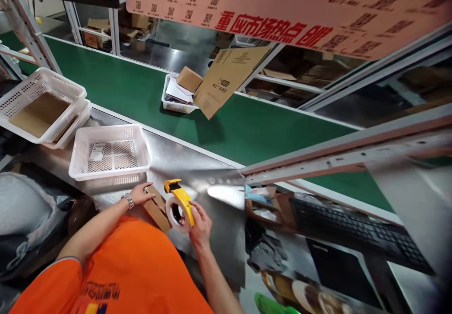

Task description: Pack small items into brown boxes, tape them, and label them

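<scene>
The work looks midway: the tape gun (183, 198) is up in the right hand (200, 224), whose fingers are closed round its yellow handle, its head pointing to 11 o'clock. It is held above the bench (226, 234), with the roll (175, 227) side-on to the camera. The carton (157, 214) lies at 9 o'clock from the gun, close against the orange shirt (148, 262). The left hand (141, 194) is at the carton's 11 o'clock end, thumb and fingers apart; whether it grips the carton or only steadies it, I cannot tell.

No strip of tape can be made out running from gun to carton, so taping seems either unstarted or between passes. How much of the carton is sealed is hidden by the angle.

At 11 o'clock from the left hand sits a basket (145, 151) with a slip (97, 152) in it; the carton is outside it. At 12 o'clock from the gun, on the green belt (141, 92), a loaded basket (178, 108) holds a small box (189, 78).
</scene>
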Tool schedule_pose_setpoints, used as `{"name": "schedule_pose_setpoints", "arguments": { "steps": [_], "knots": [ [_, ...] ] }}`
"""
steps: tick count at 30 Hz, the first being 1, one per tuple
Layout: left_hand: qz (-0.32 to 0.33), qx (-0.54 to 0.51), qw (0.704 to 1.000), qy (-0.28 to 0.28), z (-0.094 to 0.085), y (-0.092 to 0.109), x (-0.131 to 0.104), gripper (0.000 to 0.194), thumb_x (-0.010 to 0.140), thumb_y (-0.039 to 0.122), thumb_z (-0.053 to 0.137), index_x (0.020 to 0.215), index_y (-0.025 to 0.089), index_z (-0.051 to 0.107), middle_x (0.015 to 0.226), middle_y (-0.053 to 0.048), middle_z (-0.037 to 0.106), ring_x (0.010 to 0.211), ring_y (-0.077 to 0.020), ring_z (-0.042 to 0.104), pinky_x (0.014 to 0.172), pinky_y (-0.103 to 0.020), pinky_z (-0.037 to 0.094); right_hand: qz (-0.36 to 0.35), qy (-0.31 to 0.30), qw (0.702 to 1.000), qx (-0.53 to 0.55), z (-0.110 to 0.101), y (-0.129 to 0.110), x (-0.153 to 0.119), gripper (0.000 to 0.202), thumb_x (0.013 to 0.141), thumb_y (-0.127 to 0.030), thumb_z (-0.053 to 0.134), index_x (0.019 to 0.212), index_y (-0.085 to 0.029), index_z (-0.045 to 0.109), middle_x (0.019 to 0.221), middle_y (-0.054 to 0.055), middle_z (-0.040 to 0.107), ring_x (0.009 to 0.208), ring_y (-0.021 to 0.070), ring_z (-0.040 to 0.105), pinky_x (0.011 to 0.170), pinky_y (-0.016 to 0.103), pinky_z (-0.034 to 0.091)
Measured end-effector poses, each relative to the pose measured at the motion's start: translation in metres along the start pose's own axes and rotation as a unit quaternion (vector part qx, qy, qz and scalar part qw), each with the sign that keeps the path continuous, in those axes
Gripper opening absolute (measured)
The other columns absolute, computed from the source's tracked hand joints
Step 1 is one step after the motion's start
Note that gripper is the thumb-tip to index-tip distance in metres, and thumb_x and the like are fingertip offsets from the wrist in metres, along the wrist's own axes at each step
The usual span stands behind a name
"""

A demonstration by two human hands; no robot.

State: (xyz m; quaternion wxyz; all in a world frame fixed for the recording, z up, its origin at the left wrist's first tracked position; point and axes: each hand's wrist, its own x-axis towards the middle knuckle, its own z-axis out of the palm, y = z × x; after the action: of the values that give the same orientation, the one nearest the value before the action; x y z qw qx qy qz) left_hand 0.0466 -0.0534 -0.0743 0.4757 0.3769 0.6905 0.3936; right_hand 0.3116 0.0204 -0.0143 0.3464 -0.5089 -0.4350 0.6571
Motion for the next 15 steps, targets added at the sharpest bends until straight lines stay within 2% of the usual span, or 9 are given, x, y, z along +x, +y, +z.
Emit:
{"name": "schedule_pose_setpoints", "arguments": {
  "steps": [3, 5, 7, 9, 11, 13, 15],
  "knots": [
    [0.011, 0.030, 0.999, 0.017, -0.004, 0.002, -0.009, 0.066, 0.085, 0.034, 0.088, 0.146, 0.015, 0.071, 0.151, -0.018, 0.073, 0.139, -0.0377, 0.068, 0.129, -0.053, 0.050, -0.010, 0.043, 0.999, 0.030, -0.024, -0.002, 0.001, 0.061, 0.075, -0.069, 0.087, 0.116, -0.026, 0.074, 0.063, -0.001, 0.072, 0.044, 0.0193, 0.062, 0.047, 0.034, 0.057],
    [0.061, 0.079, 0.993, 0.056, -0.003, 0.005, -0.016, 0.068, 0.085, 0.033, 0.089, 0.148, 0.018, 0.069, 0.160, -0.018, 0.066, 0.152, -0.0397, 0.058, 0.136, -0.056, 0.040, -0.007, 0.062, 0.997, 0.044, -0.029, 0.000, 0.003, 0.061, 0.073, -0.067, 0.088, 0.115, -0.025, 0.074, 0.064, -0.001, 0.072, 0.046, 0.0193, 0.062, 0.046, 0.033, 0.056],
    [0.137, 0.133, 0.979, 0.072, 0.000, 0.010, -0.025, 0.067, 0.087, 0.035, 0.090, 0.149, 0.018, 0.068, 0.161, -0.021, 0.061, 0.157, -0.0409, 0.053, 0.138, -0.058, 0.038, -0.002, 0.077, 0.996, 0.050, -0.027, 0.004, 0.005, 0.063, 0.071, -0.067, 0.088, 0.115, -0.024, 0.074, 0.064, 0.000, 0.072, 0.047, 0.0194, 0.063, 0.045, 0.032, 0.055],
    [0.200, 0.170, 0.964, 0.029, 0.004, 0.014, -0.033, 0.064, 0.090, 0.041, 0.091, 0.145, 0.016, 0.071, 0.154, -0.023, 0.063, 0.149, -0.0412, 0.059, 0.132, -0.058, 0.045, -0.001, 0.084, 0.995, 0.049, -0.024, 0.007, 0.006, 0.066, 0.071, -0.069, 0.088, 0.116, -0.023, 0.074, 0.065, 0.000, 0.072, 0.050, 0.0199, 0.064, 0.046, 0.032, 0.055],
    [0.236, 0.200, 0.950, -0.036, 0.007, 0.018, -0.036, 0.067, 0.085, 0.051, 0.097, 0.140, 0.019, 0.076, 0.150, -0.022, 0.066, 0.144, -0.0424, 0.062, 0.129, -0.059, 0.048, -0.005, 0.086, 0.995, 0.048, -0.022, 0.008, 0.007, 0.067, 0.071, -0.070, 0.088, 0.117, -0.022, 0.074, 0.066, 0.000, 0.072, 0.052, 0.0204, 0.065, 0.046, 0.032, 0.055],
    [0.248, 0.229, 0.938, -0.077, 0.008, 0.020, -0.036, 0.065, 0.078, 0.054, 0.103, 0.132, 0.024, 0.082, 0.157, -0.020, 0.065, 0.153, -0.0458, 0.055, 0.134, -0.065, 0.040, -0.009, 0.082, 0.995, 0.054, -0.021, 0.008, 0.008, 0.067, 0.071, -0.069, 0.089, 0.117, -0.022, 0.074, 0.067, 0.000, 0.072, 0.053, 0.0203, 0.066, 0.047, 0.032, 0.055],
    [0.249, 0.254, 0.929, -0.098, 0.009, 0.020, -0.032, 0.048, 0.079, 0.050, 0.103, 0.119, 0.027, 0.089, 0.165, -0.017, 0.062, 0.164, -0.0478, 0.043, 0.140, -0.068, 0.027, -0.006, 0.071, 0.995, 0.066, -0.021, 0.007, 0.008, 0.066, 0.073, -0.068, 0.090, 0.118, -0.023, 0.072, 0.067, -0.001, 0.072, 0.051, 0.0195, 0.064, 0.046, 0.031, 0.055]
  ]
}}
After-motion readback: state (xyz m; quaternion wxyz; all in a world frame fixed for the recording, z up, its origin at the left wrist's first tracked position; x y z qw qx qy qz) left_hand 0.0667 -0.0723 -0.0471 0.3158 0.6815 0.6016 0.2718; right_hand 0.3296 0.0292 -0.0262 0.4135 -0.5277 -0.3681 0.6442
